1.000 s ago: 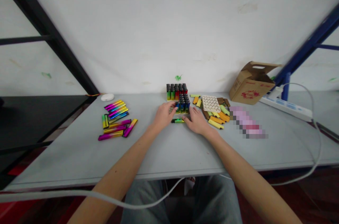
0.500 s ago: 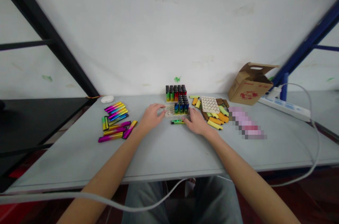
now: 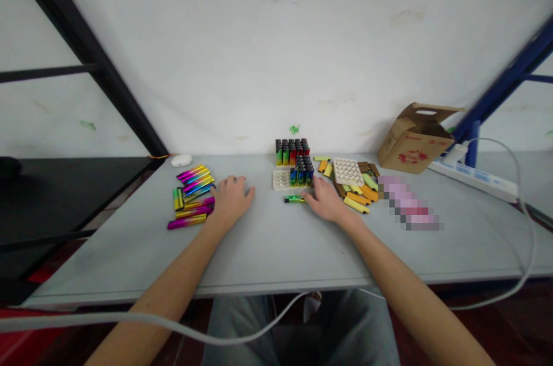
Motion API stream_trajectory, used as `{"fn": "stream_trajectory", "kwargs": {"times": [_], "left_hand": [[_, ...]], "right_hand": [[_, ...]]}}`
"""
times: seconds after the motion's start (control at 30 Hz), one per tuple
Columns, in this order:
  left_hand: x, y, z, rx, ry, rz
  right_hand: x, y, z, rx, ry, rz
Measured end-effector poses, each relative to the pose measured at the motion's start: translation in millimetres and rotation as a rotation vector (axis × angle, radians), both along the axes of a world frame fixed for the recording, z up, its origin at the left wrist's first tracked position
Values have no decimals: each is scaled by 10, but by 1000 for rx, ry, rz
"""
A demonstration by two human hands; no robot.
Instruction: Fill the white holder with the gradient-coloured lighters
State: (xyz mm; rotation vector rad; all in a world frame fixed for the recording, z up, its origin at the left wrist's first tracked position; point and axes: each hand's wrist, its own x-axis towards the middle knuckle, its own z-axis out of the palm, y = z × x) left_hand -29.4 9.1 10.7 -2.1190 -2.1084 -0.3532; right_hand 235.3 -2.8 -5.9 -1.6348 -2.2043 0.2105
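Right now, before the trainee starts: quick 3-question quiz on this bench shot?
1. The lone green lighter lying flat on the table is at the fingertips of which hand? A) left B) right
2. True or false: the cardboard box stands at the table's left end.
3. How many white hole trays have no lighters in them?
Key: 1 B, the right hand; the left hand lies flat by the shiny sticks. 2 false; it stands toward the right end. 3 one, the empty tray.
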Motion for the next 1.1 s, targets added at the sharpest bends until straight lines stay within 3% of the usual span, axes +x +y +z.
{"fn": "stream_trajectory", "kwargs": {"times": [0.17, 0.37, 0.5, 0.6, 0.87, 1.1], "left_hand": [[75, -33, -21, 51, 3, -79], [-92, 15, 48, 63, -52, 115], [-146, 50, 44, 26, -98, 115], [-122, 74, -12, 74, -116, 2], [23, 54, -61, 35, -291, -521], [-141, 156, -131, -32, -204, -474]], "right_hand": [[-1, -2, -1, 2, -4, 4], [2, -15, 13, 1, -10, 8], [-3, -13, 12, -3, -10, -3], [-3, -6, 3, -2, -2, -1], [8, -2, 3, 14, -2, 16], [14, -8, 24, 5, 63, -28]]}}
